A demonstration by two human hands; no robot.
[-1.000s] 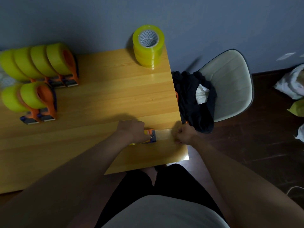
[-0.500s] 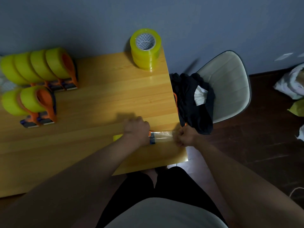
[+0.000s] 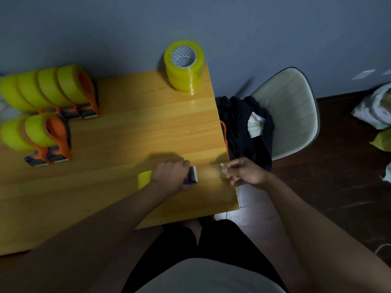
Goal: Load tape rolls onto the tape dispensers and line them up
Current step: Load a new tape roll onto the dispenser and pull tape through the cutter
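On the yellow-orange wooden table, near its right front corner, the left hand has its grip clenched round an orange-and-purple tape dispenser loaded with a yellow-green tape roll; only the dispenser's metal blade end and a slab of the roll show past the knuckles. Just to the right, at the table's edge, the right hand pinches the pulled-out end of clear tape between thumb and forefinger, and the strip between the two hands is blurred and hard to trace. At the far right corner of the table a stack of loose yellow-green tape rolls stands upright, its white patterned core facing up. On the left side four loaded orange dispensers stand side by side in a back row, touching, and two more loaded orange dispensers stand in a nearer row in front of them. Beside the table a cream shell chair holds a heap of dark clothing.
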